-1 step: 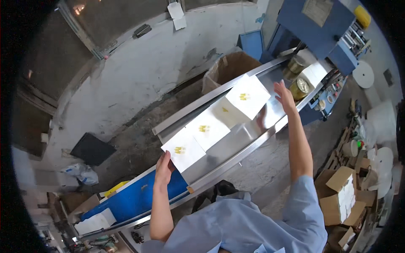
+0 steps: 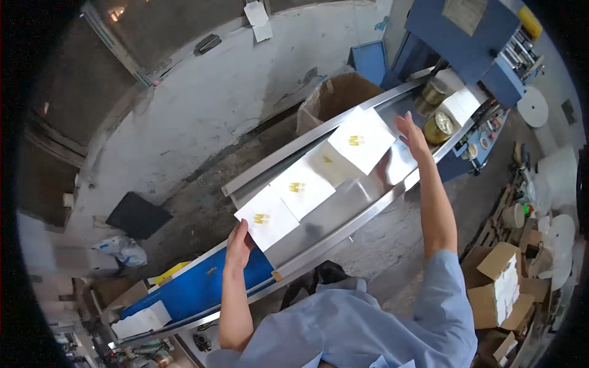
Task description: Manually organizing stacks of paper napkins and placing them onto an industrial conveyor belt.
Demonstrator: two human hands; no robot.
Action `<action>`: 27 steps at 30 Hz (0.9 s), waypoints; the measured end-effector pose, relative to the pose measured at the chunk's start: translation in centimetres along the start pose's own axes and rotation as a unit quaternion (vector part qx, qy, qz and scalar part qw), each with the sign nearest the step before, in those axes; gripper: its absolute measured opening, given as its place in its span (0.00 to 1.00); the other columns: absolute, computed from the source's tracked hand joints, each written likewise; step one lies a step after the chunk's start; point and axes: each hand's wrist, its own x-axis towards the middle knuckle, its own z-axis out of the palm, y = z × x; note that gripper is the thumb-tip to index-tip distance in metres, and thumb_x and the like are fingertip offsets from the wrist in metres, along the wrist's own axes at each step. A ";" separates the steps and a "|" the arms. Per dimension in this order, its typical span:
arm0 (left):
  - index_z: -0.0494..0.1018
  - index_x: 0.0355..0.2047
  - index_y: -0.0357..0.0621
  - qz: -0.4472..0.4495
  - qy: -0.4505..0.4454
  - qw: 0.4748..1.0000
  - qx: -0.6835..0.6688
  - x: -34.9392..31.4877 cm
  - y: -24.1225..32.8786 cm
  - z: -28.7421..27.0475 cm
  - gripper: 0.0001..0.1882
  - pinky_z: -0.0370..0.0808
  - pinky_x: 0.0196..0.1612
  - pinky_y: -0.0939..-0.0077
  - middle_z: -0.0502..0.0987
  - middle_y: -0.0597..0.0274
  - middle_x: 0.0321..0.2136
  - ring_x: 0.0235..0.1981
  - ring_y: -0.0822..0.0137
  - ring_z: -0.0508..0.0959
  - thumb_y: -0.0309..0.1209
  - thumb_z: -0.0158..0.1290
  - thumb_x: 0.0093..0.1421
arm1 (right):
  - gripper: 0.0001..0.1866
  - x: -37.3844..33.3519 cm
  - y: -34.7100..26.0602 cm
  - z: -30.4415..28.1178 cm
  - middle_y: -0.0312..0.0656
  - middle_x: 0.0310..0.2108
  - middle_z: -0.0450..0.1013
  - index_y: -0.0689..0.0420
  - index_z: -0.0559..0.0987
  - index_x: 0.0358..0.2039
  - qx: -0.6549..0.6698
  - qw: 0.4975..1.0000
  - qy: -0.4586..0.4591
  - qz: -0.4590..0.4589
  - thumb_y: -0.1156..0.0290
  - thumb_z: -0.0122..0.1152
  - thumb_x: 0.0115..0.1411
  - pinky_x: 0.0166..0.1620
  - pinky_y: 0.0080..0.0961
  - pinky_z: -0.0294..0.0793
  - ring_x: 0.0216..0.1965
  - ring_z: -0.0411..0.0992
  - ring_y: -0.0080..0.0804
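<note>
A row of white square blocks with yellow print [image 2: 302,187], which look like stacks of folded paper, lies along a metal chute [image 2: 342,214]. The block at the right end [image 2: 362,142] stands higher than the others. My left hand [image 2: 239,244] rests against the left end of the row, its fingers straight and flat along the block there [image 2: 269,218]. Just beyond the row's right end, my right hand [image 2: 412,136] is held over the chute, fingers stretched out and apart, with a narrow gap to the tall block. Neither hand is closed around anything.
Two metal cylinders [image 2: 438,127] and a white block [image 2: 460,108] sit at the chute's far right, beside a blue machine [image 2: 457,37]. A lined bin [image 2: 337,95] stands behind. A blue belt [image 2: 202,291] runs lower left; an open carton [image 2: 481,294] is at right.
The surroundings have shifted slightly in the picture. Both hands and the row of white blocks keep nearly the same places.
</note>
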 end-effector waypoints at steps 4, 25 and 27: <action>0.66 0.56 0.40 -0.026 -0.011 0.999 -0.021 0.6 -0.2 0.0 0.26 0.73 0.51 0.71 0.76 0.61 0.48 0.49 0.67 0.77 0.45 0.51 0.65 | 0.45 5.0 4.4 1.0 0.38 0.66 0.56 0.57 0.61 0.65 0.056 0.986 -0.138 0.074 0.31 0.42 0.60 0.63 0.36 0.56 0.66 0.54 0.34; 0.64 0.58 0.39 0.081 0.138 0.983 -0.089 -10.2 1.5 -11.6 0.32 0.75 0.51 0.69 0.75 0.55 0.49 0.49 0.62 0.77 0.37 0.61 0.56 | 0.28 -24.2 -7.5 23.8 0.53 0.57 0.66 0.64 0.68 0.58 0.182 0.885 -0.355 -0.239 0.56 0.52 0.65 0.55 0.37 0.70 0.55 0.69 0.43; 0.64 0.57 0.39 0.103 0.110 0.982 -0.112 -12.8 1.6 -16.0 0.32 0.75 0.50 0.69 0.75 0.55 0.48 0.48 0.63 0.77 0.38 0.62 0.56 | 0.30 -27.6 -3.6 32.5 0.51 0.60 0.64 0.63 0.64 0.62 0.104 0.915 -0.389 -0.031 0.59 0.54 0.65 0.58 0.37 0.67 0.60 0.64 0.39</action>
